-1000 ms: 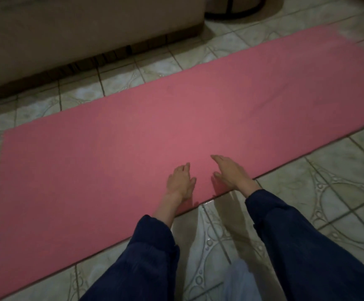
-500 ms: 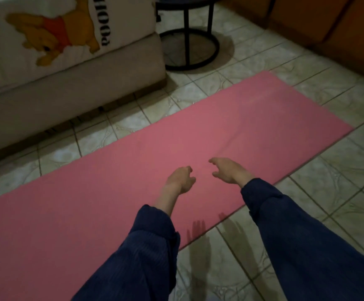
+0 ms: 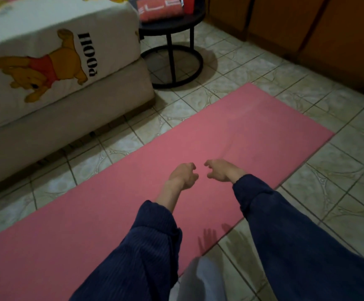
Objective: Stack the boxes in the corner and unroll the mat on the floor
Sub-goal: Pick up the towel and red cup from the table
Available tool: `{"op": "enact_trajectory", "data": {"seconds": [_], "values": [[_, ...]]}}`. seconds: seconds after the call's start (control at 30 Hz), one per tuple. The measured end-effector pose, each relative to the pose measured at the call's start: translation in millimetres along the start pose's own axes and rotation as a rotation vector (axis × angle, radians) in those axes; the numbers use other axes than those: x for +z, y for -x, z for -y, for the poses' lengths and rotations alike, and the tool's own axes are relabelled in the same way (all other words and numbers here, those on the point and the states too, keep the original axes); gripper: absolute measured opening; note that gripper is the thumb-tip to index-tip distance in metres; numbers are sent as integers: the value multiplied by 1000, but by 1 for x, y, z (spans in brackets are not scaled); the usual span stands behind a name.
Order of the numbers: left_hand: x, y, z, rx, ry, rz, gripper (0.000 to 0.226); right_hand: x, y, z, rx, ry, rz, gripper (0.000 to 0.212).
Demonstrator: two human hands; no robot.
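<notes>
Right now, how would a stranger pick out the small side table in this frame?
Start at the bed with the cartoon bear sheet. Just past its far corner stands the round black table on a ring base, on the tiled floor. It alone carries a pink box.

The sheet [image 3: 46, 46] on the bed bears a yellow cartoon bear in a red top, with "POOH" in black letters beside it, printed sideways down the hanging edge. On the red box [image 3: 160, 8] lying on the round black stool [image 3: 172, 22], pale letters read roughly "ELE"; the rest is cut off and unclear
</notes>
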State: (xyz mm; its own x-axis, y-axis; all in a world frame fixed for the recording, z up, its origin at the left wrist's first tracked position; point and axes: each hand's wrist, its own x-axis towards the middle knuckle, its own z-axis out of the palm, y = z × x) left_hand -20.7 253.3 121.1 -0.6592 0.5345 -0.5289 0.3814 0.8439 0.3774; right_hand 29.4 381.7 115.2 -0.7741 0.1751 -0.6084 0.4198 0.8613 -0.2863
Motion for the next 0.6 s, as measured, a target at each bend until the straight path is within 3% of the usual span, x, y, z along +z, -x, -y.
{"op": "enact_trajectory", "data": {"seconds": [0.3, 0.6], "values": [[-49, 45, 5, -3, -62, 106, 46, -30, 46, 43, 16, -41, 62, 54], [-214, 87, -58, -16, -123, 177, 47, -195, 109, 95, 15, -30, 78, 55]]}}
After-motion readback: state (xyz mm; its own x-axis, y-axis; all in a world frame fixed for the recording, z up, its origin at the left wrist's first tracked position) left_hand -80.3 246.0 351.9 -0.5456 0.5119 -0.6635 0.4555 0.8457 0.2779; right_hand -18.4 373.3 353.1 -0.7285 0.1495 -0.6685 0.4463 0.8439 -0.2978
